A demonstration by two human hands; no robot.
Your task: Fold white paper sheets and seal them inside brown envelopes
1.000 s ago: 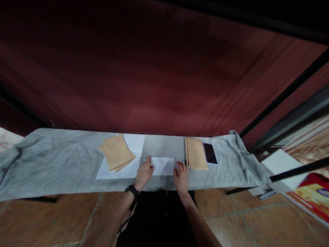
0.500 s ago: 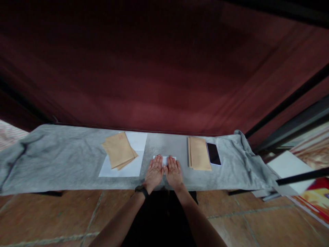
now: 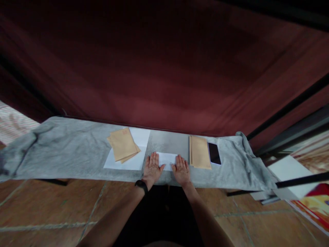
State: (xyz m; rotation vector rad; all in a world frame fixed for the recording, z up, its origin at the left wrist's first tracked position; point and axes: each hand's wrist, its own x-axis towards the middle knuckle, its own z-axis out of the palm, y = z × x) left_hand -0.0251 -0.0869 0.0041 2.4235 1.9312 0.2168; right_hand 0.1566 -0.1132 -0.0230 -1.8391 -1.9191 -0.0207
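Observation:
A small folded sheet of white paper lies flat on the grey cloth in front of me. My left hand rests palm down on its left end, fingers pointing away from me and thumb stretched inward. On the opposite end lies my right hand, also flat with the fingers extended. Both hands are open, and the middle of the paper shows between the thumbs. Left of them, several brown envelopes sit on a larger white sheet. More brown envelopes are stacked to the right.
A phone lies beside the right-hand envelopes. Grey cloth covers the long narrow table, bunched at its right end. A dark red panel stands behind it. White boards and a colourful printed box are at the far right.
My hands have slid apart, from near the middle of the folded paper out to its two ends. More of the white paper shows between them. The view has shifted slightly.

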